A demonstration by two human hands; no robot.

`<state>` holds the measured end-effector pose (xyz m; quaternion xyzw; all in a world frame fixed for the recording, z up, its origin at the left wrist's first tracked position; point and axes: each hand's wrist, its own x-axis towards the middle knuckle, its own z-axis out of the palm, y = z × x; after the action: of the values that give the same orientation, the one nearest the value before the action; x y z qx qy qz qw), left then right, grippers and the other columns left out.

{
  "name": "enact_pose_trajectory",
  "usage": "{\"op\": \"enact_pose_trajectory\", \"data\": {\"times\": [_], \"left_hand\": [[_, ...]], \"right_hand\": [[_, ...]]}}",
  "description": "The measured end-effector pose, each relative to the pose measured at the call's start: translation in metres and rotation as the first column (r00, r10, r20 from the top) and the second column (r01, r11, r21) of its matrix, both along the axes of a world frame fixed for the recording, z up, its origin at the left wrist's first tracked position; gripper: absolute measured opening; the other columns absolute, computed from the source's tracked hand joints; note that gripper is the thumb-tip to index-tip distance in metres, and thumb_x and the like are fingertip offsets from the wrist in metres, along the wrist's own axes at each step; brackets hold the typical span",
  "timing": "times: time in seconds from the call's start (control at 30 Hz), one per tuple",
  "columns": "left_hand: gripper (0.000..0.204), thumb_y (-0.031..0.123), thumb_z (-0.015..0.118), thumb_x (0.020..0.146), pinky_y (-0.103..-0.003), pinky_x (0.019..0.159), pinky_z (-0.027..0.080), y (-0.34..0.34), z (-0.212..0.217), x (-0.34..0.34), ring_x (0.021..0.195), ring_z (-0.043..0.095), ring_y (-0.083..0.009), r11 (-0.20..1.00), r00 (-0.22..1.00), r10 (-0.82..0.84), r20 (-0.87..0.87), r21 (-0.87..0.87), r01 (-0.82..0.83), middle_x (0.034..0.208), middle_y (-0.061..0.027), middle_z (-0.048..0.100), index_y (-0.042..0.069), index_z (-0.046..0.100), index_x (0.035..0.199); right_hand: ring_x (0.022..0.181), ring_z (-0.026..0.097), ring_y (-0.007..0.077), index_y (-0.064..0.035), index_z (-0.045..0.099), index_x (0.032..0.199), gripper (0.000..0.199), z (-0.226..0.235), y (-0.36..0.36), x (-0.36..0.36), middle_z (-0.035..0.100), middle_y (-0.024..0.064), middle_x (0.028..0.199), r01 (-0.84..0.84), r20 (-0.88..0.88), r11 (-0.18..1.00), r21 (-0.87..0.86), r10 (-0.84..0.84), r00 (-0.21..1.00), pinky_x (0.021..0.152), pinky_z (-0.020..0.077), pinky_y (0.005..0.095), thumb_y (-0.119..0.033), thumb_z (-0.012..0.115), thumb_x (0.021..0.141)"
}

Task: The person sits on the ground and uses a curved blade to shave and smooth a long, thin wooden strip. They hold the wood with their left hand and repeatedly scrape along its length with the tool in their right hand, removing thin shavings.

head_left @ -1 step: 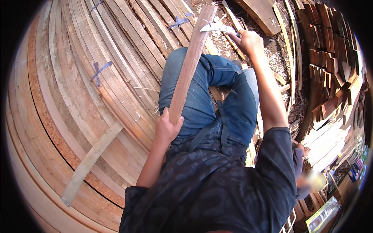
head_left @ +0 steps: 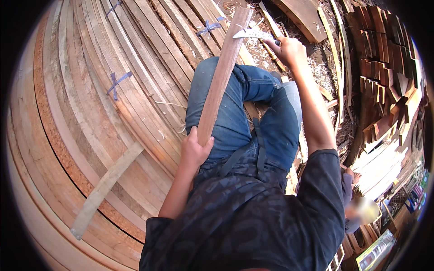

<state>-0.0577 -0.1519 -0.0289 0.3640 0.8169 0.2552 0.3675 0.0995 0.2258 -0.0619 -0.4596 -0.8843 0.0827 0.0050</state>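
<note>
My left hand (head_left: 195, 148) is closed round the near end of a long, flat brown board (head_left: 220, 81). The board slants away from me across my jeans-clad leg (head_left: 235, 104), its far end up and to the right. In my right hand (head_left: 291, 53), the fingers wrap the dark handle of a knife with a curved, pale blade (head_left: 255, 34). The blade's tip lies at the board near its far end; I cannot tell whether it cuts in.
Long planks (head_left: 86, 131) cover the left side, some tied with blue strips (head_left: 116, 82). A loose slat (head_left: 106, 189) lies across them. Pale shavings (head_left: 321, 74) litter the ground at far right. Stacked wood (head_left: 384, 67) stands on the right, and another person (head_left: 350, 185) is at lower right.
</note>
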Motion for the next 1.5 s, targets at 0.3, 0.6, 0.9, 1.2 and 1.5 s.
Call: {"op": "enact_pose_trajectory", "data": {"times": [0.3, 0.6, 0.9, 1.2, 1.5], "left_hand": [[0.045, 0.032, 0.072, 0.077, -0.049, 0.064, 0.05, -0.01, -0.002, 0.0, 0.076, 0.061, -0.0485, 0.999, 1.0, -0.005, 0.014, 0.054, 0.004, 0.077, -0.0307, 0.061, -0.005, 0.051, 0.092], [0.045, 0.033, 0.071, 0.078, -0.051, 0.064, 0.05, -0.009, 0.0, -0.003, 0.075, 0.062, -0.0487, 0.999, 1.0, -0.009, -0.005, 0.052, 0.009, 0.075, -0.0319, 0.061, -0.004, 0.051, 0.095], [0.047, 0.034, 0.071, 0.078, -0.051, 0.064, 0.051, -0.001, 0.0, -0.005, 0.075, 0.063, -0.0487, 0.999, 0.999, -0.035, -0.011, 0.03, 0.036, 0.074, -0.0313, 0.061, -0.005, 0.052, 0.096], [0.048, 0.035, 0.071, 0.078, -0.051, 0.064, 0.051, -0.007, -0.001, -0.004, 0.075, 0.063, -0.0481, 0.999, 0.998, -0.042, -0.039, 0.022, 0.043, 0.075, -0.0302, 0.061, -0.005, 0.051, 0.097], [0.048, 0.042, 0.078, 0.075, -0.043, 0.063, 0.049, -0.01, 0.014, -0.013, 0.071, 0.064, -0.0388, 1.0, 0.999, -0.029, -0.028, -0.005, 0.029, 0.074, -0.0191, 0.063, -0.001, 0.059, 0.082]], "right_hand": [[0.052, 0.061, 0.0341, -0.0041, 0.06, 0.063, 0.069, 0.036, -0.057, -0.003, 0.056, 0.0172, 0.053, -0.312, -0.126, 0.949, -0.052, 0.304, 0.944, 0.053, 0.0499, 0.0448, -0.068, 0.049, 0.088], [0.058, 0.064, 0.0363, -0.003, 0.063, 0.064, 0.07, 0.023, -0.034, -0.017, 0.06, 0.0192, 0.058, -0.321, -0.086, 0.944, -0.078, 0.314, 0.945, 0.057, 0.0515, 0.0441, -0.068, 0.051, 0.086], [0.092, 0.068, 0.038, -0.0024, 0.072, 0.093, 0.082, 0.019, 0.054, 0.032, 0.069, 0.0253, 0.093, 0.335, 0.118, 0.942, -0.013, -0.331, 0.936, 0.084, 0.053, 0.0473, -0.076, 0.038, 0.086], [0.068, 0.062, 0.0402, 0.001, 0.067, 0.079, 0.06, -0.037, -0.038, 0.058, 0.063, 0.0256, 0.071, 0.378, -0.335, 0.874, -0.306, -0.471, 0.816, 0.067, 0.0479, 0.0455, -0.055, 0.052, 0.093], [0.049, 0.034, 0.0063, -0.0071, 0.041, 0.057, 0.059, -0.019, -0.123, 0.03, 0.039, -0.0039, 0.053, 0.173, -0.52, 0.64, -0.748, -0.729, 0.446, 0.046, 0.0271, 0.0287, -0.045, 0.047, 0.1]]}}
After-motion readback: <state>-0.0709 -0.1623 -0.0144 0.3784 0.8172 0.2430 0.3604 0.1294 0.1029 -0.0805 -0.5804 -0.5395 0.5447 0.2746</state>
